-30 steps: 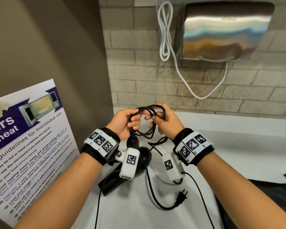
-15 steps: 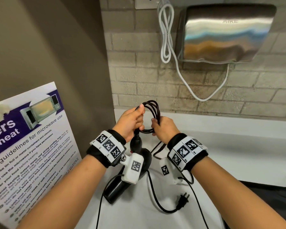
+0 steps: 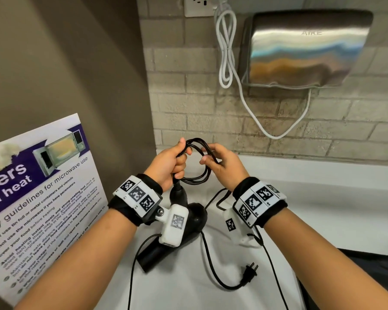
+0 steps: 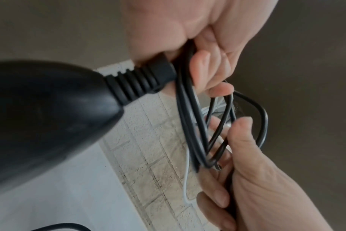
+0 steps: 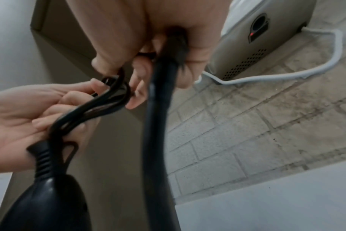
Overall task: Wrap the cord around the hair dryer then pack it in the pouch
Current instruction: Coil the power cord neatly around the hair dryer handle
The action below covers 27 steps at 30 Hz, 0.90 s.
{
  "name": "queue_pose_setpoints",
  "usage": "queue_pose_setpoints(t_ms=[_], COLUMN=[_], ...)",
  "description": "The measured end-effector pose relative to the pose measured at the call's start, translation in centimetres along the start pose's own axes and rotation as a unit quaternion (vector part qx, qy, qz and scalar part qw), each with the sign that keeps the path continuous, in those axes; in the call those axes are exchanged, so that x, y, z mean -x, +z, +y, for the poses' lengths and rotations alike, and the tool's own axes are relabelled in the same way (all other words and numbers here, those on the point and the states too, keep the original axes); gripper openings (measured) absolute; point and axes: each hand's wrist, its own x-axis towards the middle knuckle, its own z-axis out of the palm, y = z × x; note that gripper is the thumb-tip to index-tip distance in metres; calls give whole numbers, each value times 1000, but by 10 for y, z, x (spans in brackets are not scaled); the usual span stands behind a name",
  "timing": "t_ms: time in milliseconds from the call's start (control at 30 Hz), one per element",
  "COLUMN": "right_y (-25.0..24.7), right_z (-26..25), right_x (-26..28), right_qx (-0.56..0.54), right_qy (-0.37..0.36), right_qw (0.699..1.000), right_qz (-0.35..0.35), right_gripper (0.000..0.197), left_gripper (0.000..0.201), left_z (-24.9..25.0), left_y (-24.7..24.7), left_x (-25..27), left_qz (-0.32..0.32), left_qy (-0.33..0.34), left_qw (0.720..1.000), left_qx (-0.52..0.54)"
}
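The black hair dryer slants from the white counter up to my left hand, its nozzle lowest. My left hand grips the coiled black cord just above the ribbed strain relief. Fingers and thumb of my right hand pinch the loops' right side. The left wrist view shows several cord loops running between my left fingers and my right hand. The loose cord tail passes through my right hand and drops down. Its plug lies on the counter. A dark pouch lies at the lower right.
A steel hand dryer with a white cable hangs on the brick wall behind. A microwave guidelines poster leans at the left against a brown wall. A wall socket sits above.
Both hands have risen a little with the coil. The loops have opened wider, and my right hand has shifted to pinch their right side. The plug stays on the counter.
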Motion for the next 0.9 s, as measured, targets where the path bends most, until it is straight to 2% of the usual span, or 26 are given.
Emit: queue_pose_setpoints(t_ms=[33,100,167,233,267,333,433,567,667,733,767,833,900], right_y=[-2,-5,-8,-9,-7,-4,-6,-11,-11,-8,-8,-9,-14], right_z=[1,1,0,-6,-11,-17,-16,-14,-12,-7,-7,-6,-6], right_x=[-1,-1,0,1,3,4,6,4,1,1,1,1,0], right_qx=[8,1,25,149,234,336,330,332,328,332,329,342,368], right_qy=[-6,-3,-25,-62,-82,-102,-131,-174,-242,-269,-271,-276,-278], right_qw=[1000,1000,999,986,969,936,935,927,910,900,901,894,882], right_qz=[-8,-13,22,33,16,-14,-20,33,72,87,85,85,92], right_gripper=[13,15,43,72,76,74,64,48,21,9,11,25,29], left_gripper=[39,37,35,34,34,34,36,40,46,50,49,45,42], left_z=[0,1,2,1,-1,-3,-5,-5,-5,-4,-4,-3,-2], left_y=[-1,-3,0,7,11,17,19,19,19,18,18,17,15], left_x=[0,0,0,0,1,1,2,5,5,3,3,3,3], left_qz=[0,-4,-6,-3,-1,4,11,14,7,2,3,9,16], left_qy=[-3,-13,-20,-20,-19,-14,-7,-5,-20,-31,-33,-31,-27], left_qw=[1000,1000,1000,1000,1000,1000,1000,999,999,999,999,999,999], left_qx=[4,14,6,-14,-21,-28,-28,-45,-39,-22,-21,-27,-23])
